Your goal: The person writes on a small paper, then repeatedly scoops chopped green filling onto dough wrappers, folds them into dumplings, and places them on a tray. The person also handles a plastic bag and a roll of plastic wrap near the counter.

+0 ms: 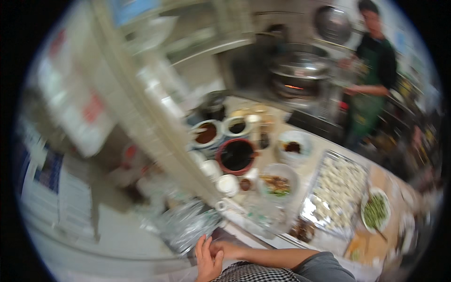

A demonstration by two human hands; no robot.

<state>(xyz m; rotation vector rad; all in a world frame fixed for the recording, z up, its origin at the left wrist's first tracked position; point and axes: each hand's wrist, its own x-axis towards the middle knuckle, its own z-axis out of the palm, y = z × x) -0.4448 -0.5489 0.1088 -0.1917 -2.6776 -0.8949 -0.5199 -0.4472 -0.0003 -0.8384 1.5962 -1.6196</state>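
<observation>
Near the bottom centre my left hand [208, 261] has its fingers apart with nothing in it. My right hand [225, 249] lies just behind it, partly hidden by the left fingers, so its grip cannot be made out. Clear plastic bags [190, 220] lie just beyond both hands. Up from them on the counter stand a dark red pot of dark liquid [236, 157], a bowl of red-brown sauce [205, 133], stacked white lids or cups [227, 185] and a bowl with chopped food and greens [276, 183].
A metal tray of dumplings [338, 192] and a bowl of green filling [375, 210] stand at the right. Beyond the counter a co-worker in a green apron [370, 81] stands beside a large steel pot [299, 70]. A pale upright frame [165, 141] edges the counter's left side.
</observation>
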